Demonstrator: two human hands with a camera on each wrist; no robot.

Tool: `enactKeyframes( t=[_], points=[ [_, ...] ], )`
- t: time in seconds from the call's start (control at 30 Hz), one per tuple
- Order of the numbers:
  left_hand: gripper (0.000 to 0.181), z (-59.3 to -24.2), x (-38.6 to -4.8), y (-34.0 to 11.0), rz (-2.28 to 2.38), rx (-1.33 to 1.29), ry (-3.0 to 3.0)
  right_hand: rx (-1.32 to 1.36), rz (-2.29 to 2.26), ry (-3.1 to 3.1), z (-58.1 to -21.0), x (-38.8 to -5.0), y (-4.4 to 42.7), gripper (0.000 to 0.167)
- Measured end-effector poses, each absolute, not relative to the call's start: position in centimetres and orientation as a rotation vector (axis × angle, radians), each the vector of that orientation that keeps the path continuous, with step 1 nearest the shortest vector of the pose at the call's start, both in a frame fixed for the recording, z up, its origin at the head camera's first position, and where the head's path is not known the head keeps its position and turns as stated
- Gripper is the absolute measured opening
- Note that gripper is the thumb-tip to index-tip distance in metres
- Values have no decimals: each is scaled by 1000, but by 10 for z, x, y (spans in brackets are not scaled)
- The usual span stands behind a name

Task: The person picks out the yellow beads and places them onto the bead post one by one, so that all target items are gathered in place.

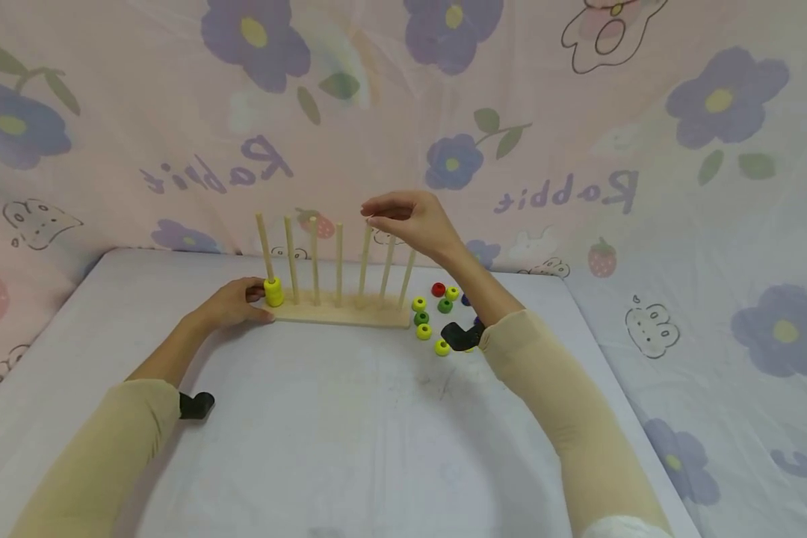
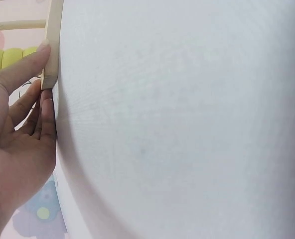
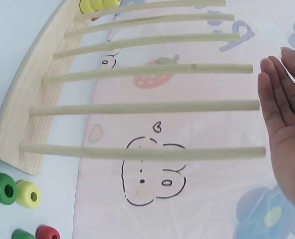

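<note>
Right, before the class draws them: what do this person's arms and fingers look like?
Left sleeve and right sleeve are plain beige; a black piece juts from each. White cloth adjoins the right one. Left fingers and right fingers are bare, no rings visible.

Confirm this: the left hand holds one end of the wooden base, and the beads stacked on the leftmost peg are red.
No, the colour is wrong: the beads on the leftmost peg are yellow, as the head view shows. The left hand does hold one end of the wooden base.
</note>
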State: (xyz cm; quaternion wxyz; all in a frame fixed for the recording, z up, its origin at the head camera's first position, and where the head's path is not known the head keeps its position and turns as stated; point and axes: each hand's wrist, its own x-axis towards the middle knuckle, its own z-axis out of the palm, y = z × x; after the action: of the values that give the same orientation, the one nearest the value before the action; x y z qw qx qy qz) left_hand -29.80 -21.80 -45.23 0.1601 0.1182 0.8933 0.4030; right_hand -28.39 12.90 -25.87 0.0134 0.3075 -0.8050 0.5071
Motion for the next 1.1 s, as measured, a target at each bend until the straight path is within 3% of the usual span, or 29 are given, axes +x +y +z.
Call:
enactKeyframes(
  t=[0.3,0.8,1.1],
  points=[
    [83,-449,-297,-217,1177,339,2537,980,1598,-2444,-284,-299,159,27],
    [82,-449,-297,-218,1170,338,2549,784,1600,-2480,-311,-279,215,27],
    [83,-454,-297,-219,1169,328,2543,718,1570,-2540,-313,-249,228,27]
  ],
)
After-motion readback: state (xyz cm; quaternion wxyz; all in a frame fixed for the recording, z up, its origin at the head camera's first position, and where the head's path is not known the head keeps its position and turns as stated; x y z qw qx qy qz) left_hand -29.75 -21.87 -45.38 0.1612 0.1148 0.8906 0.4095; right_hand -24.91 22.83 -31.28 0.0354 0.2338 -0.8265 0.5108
